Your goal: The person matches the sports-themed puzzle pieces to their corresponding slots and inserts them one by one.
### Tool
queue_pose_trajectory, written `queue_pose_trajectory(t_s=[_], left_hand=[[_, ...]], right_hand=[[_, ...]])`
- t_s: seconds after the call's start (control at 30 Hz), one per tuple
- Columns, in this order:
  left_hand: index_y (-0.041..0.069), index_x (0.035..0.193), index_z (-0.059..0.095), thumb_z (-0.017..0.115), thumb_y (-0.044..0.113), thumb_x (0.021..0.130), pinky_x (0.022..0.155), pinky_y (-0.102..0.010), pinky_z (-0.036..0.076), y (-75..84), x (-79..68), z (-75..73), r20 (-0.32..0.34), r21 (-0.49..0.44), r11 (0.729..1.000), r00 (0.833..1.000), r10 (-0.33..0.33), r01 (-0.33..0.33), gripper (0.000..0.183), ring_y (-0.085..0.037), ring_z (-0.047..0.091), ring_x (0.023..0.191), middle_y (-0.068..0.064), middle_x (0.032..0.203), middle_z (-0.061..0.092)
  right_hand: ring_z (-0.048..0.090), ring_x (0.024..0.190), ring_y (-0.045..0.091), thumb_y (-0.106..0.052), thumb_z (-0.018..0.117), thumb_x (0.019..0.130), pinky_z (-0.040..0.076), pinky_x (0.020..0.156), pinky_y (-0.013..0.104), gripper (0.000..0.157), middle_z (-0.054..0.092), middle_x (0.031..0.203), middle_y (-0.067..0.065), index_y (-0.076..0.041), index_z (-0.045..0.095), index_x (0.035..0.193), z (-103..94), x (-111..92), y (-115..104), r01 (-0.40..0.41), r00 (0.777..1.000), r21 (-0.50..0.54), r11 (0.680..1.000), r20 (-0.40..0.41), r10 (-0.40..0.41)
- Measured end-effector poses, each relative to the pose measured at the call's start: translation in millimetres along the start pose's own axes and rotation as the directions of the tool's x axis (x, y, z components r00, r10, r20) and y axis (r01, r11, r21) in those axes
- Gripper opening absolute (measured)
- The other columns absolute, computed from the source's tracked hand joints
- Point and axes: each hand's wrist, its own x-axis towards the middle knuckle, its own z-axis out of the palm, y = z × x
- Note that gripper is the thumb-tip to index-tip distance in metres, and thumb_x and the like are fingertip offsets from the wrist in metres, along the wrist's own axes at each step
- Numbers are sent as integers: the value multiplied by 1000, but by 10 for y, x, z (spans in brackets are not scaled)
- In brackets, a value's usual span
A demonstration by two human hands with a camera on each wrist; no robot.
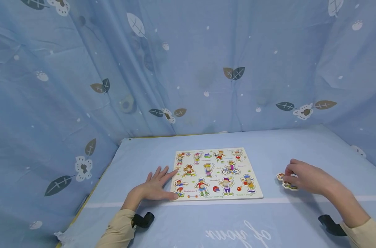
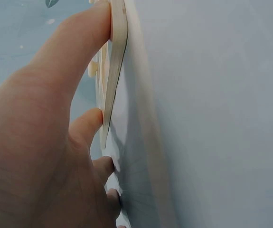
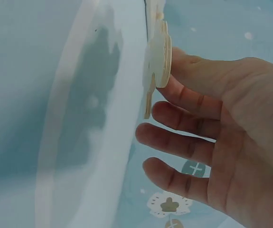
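A white wooden peg puzzle board (image 1: 198, 202) lies on the table, filled with knobbed sports-figure pieces. My left hand (image 1: 155, 186) rests at its left edge with fingers spread. In the left wrist view the thumb presses the board's side (image 2: 116, 61) near the corner, and the forefinger touches it farther along. To the right of the board my right hand (image 1: 309, 175) pinches a figure-shaped wooden puzzle piece (image 3: 166, 57) between thumb and forefinger, its other fingers loosely bent. A second flat piece (image 3: 148, 102) shows just behind it, overlapped by the first. Its printed face is partly hidden.
A pale blue cloth (image 1: 284, 144) with white lettering (image 1: 237, 235) covers the table. Blue leaf-patterned curtain (image 1: 206, 86) hangs behind the table and along its sides. Black wrist mounts (image 1: 143, 220) are worn on both forearms.
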Motion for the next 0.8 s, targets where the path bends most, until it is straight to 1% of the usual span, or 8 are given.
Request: queue_pose_trajectory(t_s=[0.23, 0.57, 0.8], left_hand=[[29, 158, 25, 67, 67, 79, 118, -65, 1, -12, 5, 3, -3, 2, 1000, 1000, 8, -8, 97, -40, -3, 152, -13, 166, 9], [29, 158, 26, 68, 67, 79, 118, -65, 1, 1, 1, -11, -8, -6, 1000, 1000, 16, -16, 98, -40, -3, 152, -13, 166, 10], [29, 158, 27, 69, 66, 78, 118, -64, 1, 11, -4, -2, -11, -11, 1000, 1000, 7, -7, 97, -40, -3, 152, -13, 166, 10]], right_hand=[[49, 72, 15, -25, 77, 86, 44, 60, 30, 20, 55, 83, -1, -8, 67, 91, -4, 49, -108, -5, 1000, 2, 1000, -17, 5], [50, 71, 13, -26, 76, 87, 45, 59, 28, 16, 55, 83, -3, -12, 68, 89, -22, 99, -251, 48, 997, -24, 999, -53, -49], [51, 71, 13, -30, 75, 88, 46, 60, 29, 21, 58, 85, -3, -11, 68, 90, -35, 184, -429, 89, 993, -23, 996, -75, -90]])
